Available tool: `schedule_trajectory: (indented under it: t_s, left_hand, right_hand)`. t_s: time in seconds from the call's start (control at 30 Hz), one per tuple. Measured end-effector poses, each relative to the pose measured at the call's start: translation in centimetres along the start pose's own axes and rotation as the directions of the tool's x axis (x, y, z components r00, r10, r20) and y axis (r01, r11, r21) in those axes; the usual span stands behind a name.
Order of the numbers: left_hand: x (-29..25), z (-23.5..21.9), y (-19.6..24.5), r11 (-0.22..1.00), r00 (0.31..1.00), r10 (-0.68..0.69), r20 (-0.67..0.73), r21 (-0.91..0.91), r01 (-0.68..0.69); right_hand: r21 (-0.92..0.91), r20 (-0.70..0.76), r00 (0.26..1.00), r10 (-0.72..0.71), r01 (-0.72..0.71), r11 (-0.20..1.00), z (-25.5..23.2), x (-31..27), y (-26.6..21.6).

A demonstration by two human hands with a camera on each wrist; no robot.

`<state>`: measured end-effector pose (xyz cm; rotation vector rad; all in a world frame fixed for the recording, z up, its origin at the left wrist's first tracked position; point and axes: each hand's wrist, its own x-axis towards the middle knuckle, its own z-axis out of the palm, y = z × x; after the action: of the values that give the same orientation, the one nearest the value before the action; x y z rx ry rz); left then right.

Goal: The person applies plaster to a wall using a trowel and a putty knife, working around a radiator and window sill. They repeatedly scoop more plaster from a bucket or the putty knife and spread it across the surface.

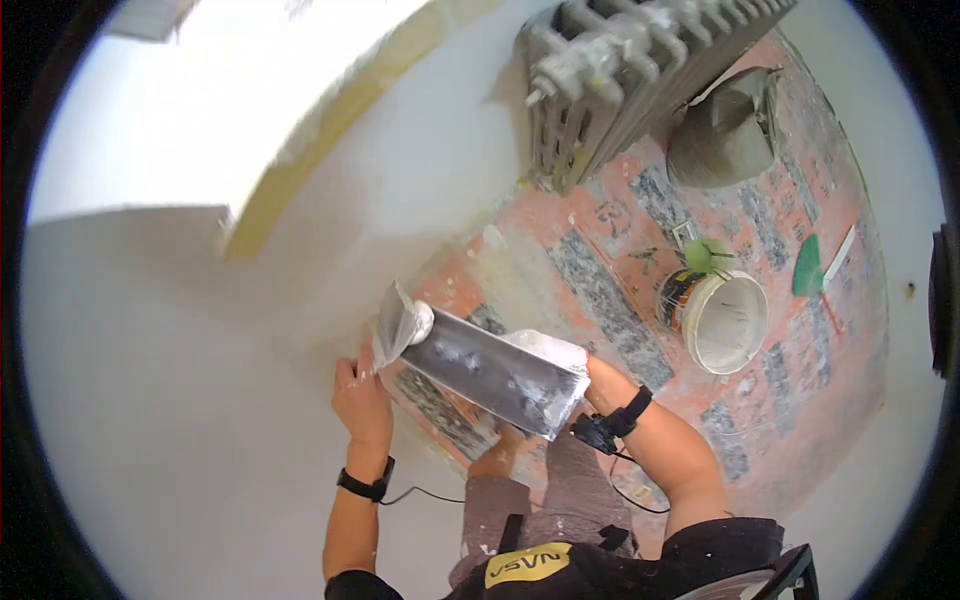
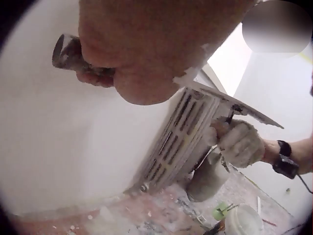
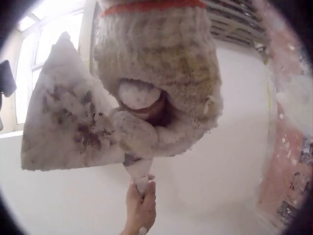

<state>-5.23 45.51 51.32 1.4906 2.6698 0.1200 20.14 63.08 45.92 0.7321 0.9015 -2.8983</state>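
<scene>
My bare left hand (image 1: 362,410) grips a putty knife (image 1: 396,325) by its handle; the handle's rounded end (image 2: 66,53) sticks out of the fist in the left wrist view. A blob of white filler (image 1: 421,322) sits where this blade meets the end of a wide filling knife (image 1: 490,372). White smears cover the wide blade. My right hand (image 1: 545,350), in a knitted work glove (image 3: 161,54) crusted with filler, holds the wide knife from beneath, fingers curled. Seen from the right wrist, the smaller putty knife (image 3: 138,169) points up toward the glove.
A pale wall (image 1: 250,330) runs along the left, below a window ledge (image 1: 330,120). Ahead stands a ribbed radiator (image 1: 600,90). On the stained floor covering (image 1: 610,300) are a white bucket (image 1: 728,325), a grey sack-like container (image 1: 720,140) and a green tool (image 1: 808,265).
</scene>
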Motion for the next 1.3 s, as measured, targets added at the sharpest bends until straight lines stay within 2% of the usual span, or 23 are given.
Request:
schedule_trajectory:
  t_s: [0.07, 0.13, 0.17, 0.2, 0.27, 0.33, 0.4, 0.43, 0.47, 0.5, 0.57, 0.6, 0.67, 0.73, 0.8, 0.87, 0.93, 0.97, 1.1, 1.2, 1.23, 1.27, 1.3]
  left_hand:
    - [1.2, -2.8, 0.1, 0.996, 0.999, 0.035, -0.008, 0.083, -0.034]
    - [1.3, -6.5, 1.6, 0.983, 0.998, 0.056, -0.002, 0.176, -0.055]
    - [0.6, -7.3, 1.7, 0.991, 0.998, -0.013, 0.064, 0.135, 0.004]
    - [-0.2, -7.6, 1.3, 0.993, 0.987, -0.078, 0.138, 0.095, 0.065]
    - [-2.0, -7.8, 0.3, 0.998, 0.987, -0.046, 0.156, 0.059, 0.038]
    - [-3.9, -7.5, -1.0, 1.0, 0.984, -0.022, 0.175, 0.017, 0.02]
    - [-5.6, -7.3, -2.2, 0.999, 0.969, -0.024, 0.247, -0.042, 0.035]
    - [-6.1, -7.5, -2.6, 0.999, 0.968, -0.011, 0.249, -0.03, 0.019]
    - [-6.6, -7.6, -3.0, 0.992, 0.935, -0.063, 0.348, -0.077, 0.096]
    - [-6.6, -7.7, -3.3, 0.977, 0.889, -0.108, 0.444, -0.118, 0.177]
    - [-6.1, -8.1, -2.9, 0.978, 0.869, -0.083, 0.488, -0.125, 0.164]
    - [-5.8, -8.4, -2.8, 0.976, 0.844, -0.071, 0.532, -0.136, 0.168]
    - [-5.0, -8.5, -3.0, 0.98, 0.839, -0.017, 0.544, -0.158, 0.122]
    - [-4.4, -8.2, -4.1, 0.979, 0.831, 0.027, 0.556, -0.184, 0.091]
    - [-3.8, -7.8, -5.9, 0.962, 0.827, 0.09, 0.555, -0.263, 0.072]
    - [-3.0, -7.5, -7.4, 0.964, 0.821, 0.106, 0.562, -0.26, 0.053]
    - [-2.0, -8.0, -7.8, 0.965, 0.813, 0.121, 0.569, -0.259, 0.037]
    - [-1.4, -8.8, -7.6, 0.965, 0.793, 0.125, 0.597, -0.26, 0.043]
    - [-0.3, -8.3, -10.4, 0.97, 0.748, 0.139, 0.649, -0.242, 0.03]
    - [-0.1, -7.7, -12.4, 0.969, 0.763, 0.166, 0.625, -0.246, -0.01]
    - [0.2, -7.9, -12.2, 0.97, 0.76, 0.172, 0.626, -0.244, -0.019]
    - [0.4, -8.2, -12.0, 0.97, 0.751, 0.185, 0.634, -0.241, -0.036]
    - [0.7, -8.5, -11.7, 0.971, 0.742, 0.196, 0.641, -0.235, -0.054]
  right_hand:
    - [-0.067, 0.031, 0.997, -0.068, 0.07, 0.995, 1.6, -1.3, -3.2]
    - [-0.5, -0.002, 0.969, -0.246, 0.212, 0.84, 3.1, -4.3, -8.1]
    - [-0.343, -0.101, 0.951, -0.292, 0.242, 0.907, 3.7, -5.0, -8.4]
    - [-0.329, -0.102, 0.945, -0.312, 0.264, 0.907, 4.1, -5.0, -8.8]
    - [0.074, -0.269, 0.891, -0.365, 0.397, 0.915, 4.4, -4.5, -9.7]
    - [0.058, -0.367, 0.848, -0.384, 0.432, 0.9, 5.7, -3.3, -11.8]
    - [0.083, -0.562, 0.694, -0.449, 0.588, 0.805, 6.1, -1.1, -13.2]
    - [0.153, -0.599, 0.674, -0.433, 0.626, 0.765, 6.8, -0.6, -14.5]
    - [0.163, -0.606, 0.667, -0.433, 0.637, 0.753, 7.2, 0.0, -15.5]
    - [0.14, -0.643, 0.613, -0.459, 0.683, 0.717, 7.5, 0.7, -16.3]
    - [0.086, -0.718, 0.487, -0.497, 0.771, 0.631, 8.7, 1.4, -18.6]
    - [0.085, -0.728, 0.474, -0.496, 0.779, 0.621, 9.0, 1.8, -19.4]
    - [-0.125, -0.763, 0.323, -0.56, 0.776, 0.618, 9.2, 2.7, -20.7]
    - [-0.15, -0.777, 0.289, -0.56, 0.779, 0.609, 9.3, 3.4, -22.0]
    - [-0.213, -0.798, 0.184, -0.574, 0.804, 0.555, 9.7, 3.9, -23.0]
    - [-0.237, -0.814, 0.168, -0.555, 0.777, 0.583, 9.1, 4.3, -23.7]
    - [-0.514, -0.754, -0.07, -0.653, 0.681, 0.521, 7.8, 5.6, -23.8]
    - [-0.542, -0.748, -0.106, -0.655, 0.668, 0.511, 7.5, 6.0, -23.8]
    - [-0.528, -0.755, -0.054, -0.654, 0.641, 0.557, 7.4, 5.2, -24.6]
    - [-0.59, -0.747, -0.107, -0.656, 0.562, 0.58, 9.2, 5.5, -24.0]
    - [-0.602, -0.75, -0.091, -0.655, 0.503, 0.62, 10.3, 5.5, -23.5]
    - [-0.684, -0.703, -0.21, -0.68, 0.462, 0.564, 11.0, 6.9, -22.4]
    - [-0.647, -0.722, -0.163, -0.672, 0.502, 0.574, 12.6, 7.0, -21.6]
